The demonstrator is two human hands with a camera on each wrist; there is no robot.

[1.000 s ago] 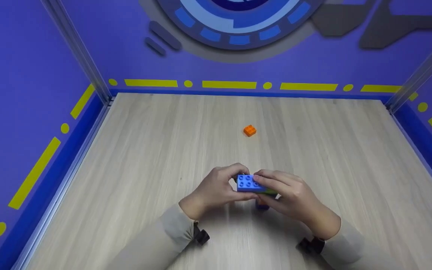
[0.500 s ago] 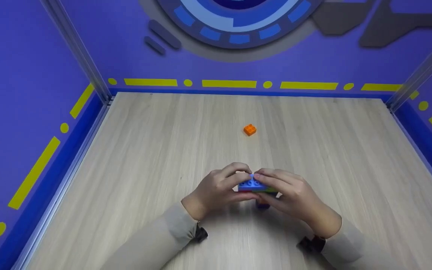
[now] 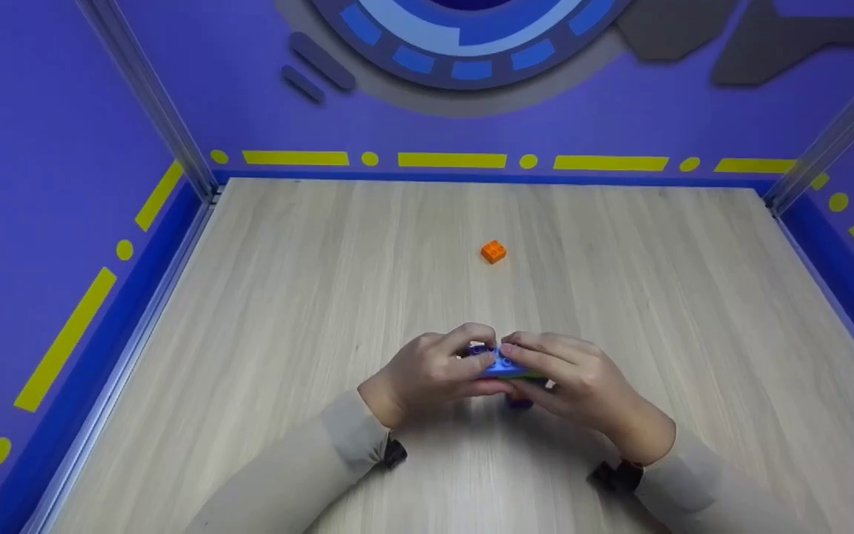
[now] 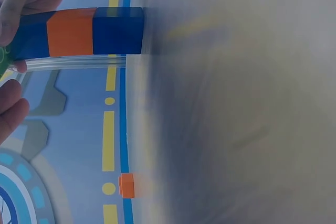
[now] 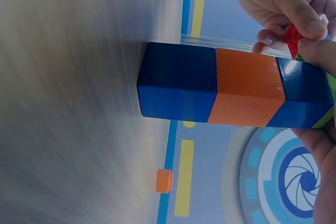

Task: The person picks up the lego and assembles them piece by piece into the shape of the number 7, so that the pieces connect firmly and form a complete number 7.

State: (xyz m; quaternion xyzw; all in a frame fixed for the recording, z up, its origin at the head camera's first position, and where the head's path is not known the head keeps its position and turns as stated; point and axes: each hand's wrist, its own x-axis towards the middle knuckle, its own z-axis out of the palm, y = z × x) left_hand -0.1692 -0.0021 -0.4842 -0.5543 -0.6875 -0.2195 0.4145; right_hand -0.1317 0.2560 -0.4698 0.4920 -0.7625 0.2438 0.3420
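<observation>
A tower of stacked toy building bricks stands upright on the table: a blue brick [image 5: 178, 82] at the bottom, then an orange brick [image 5: 247, 87], another blue one and a green brick [image 4: 4, 59]. Across its top lies a lighter blue studded brick [image 3: 505, 363], reaching left past the column. My left hand [image 3: 427, 374] pinches that overhanging end, index finger on the studs and thumb underneath, with a red brick [image 5: 293, 40] held below it. My right hand [image 3: 579, 382] grips the tower's upper right side, fingers over the top blue brick. Both hands hide much of the upper bricks.
A loose orange brick [image 3: 494, 252] lies farther back on the wooden table [image 3: 308, 267]. Blue-purple panels with yellow markings [image 3: 452, 159] close in the back and both sides, with metal posts [image 3: 153, 96] at the corners.
My left index finger has come down from behind onto the studs of the top blue brick, and the left thumb now covers more beneath it. The right hand keeps its hold.
</observation>
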